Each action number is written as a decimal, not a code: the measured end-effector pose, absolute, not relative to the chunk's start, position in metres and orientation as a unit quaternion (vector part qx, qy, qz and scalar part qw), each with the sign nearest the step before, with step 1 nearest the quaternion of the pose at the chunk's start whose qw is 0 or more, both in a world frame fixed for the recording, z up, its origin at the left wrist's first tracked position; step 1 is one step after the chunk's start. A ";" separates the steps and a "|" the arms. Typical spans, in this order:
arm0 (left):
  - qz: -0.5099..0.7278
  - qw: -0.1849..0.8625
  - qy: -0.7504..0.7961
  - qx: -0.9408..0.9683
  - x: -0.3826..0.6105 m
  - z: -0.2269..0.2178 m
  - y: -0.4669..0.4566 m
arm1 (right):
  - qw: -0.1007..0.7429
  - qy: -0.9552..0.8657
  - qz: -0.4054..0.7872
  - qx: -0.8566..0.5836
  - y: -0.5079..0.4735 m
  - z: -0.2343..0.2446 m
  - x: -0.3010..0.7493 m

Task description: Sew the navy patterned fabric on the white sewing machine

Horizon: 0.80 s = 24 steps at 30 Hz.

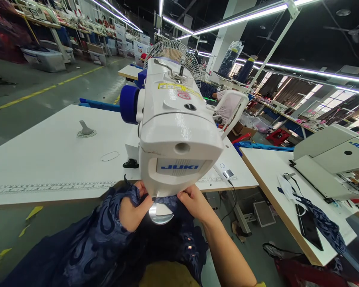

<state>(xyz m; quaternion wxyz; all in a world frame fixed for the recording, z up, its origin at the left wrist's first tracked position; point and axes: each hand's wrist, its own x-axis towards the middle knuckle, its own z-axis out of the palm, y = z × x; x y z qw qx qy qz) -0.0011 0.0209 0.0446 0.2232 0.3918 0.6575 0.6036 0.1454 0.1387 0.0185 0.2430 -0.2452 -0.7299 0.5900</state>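
Note:
A white JUKI sewing machine [181,131] stands in front of me, its head hiding the needle area. Dark navy patterned fabric [95,235] hangs from the machine across my lap and to the left. My left hand [134,211] grips the cloth just left of the machine's lower end, with fabric draped over the wrist. On the other side, my right hand [194,201] pinches the fabric edge between thumb and fingers. Between both hands a shiny rounded metal plate [161,215] shows under the machine head.
The white sewing table [56,159] carries a printed ruler [54,186], a thread loop [110,156] and a grey tab-like piece [85,128]. At right, another table holds a second JUKI machine [332,159], a phone [308,227] and navy cloth [323,219]. A large fan [173,50] stands behind.

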 end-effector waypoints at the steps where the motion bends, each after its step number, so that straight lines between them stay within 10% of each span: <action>1: 0.605 0.224 0.658 0.389 -0.001 0.046 0.021 | 0.241 -0.729 0.591 -0.246 0.139 0.019 0.146; 24: 0.580 0.226 0.673 0.400 -0.008 0.037 0.022 | 0.234 -0.732 0.584 -0.262 0.137 0.020 0.147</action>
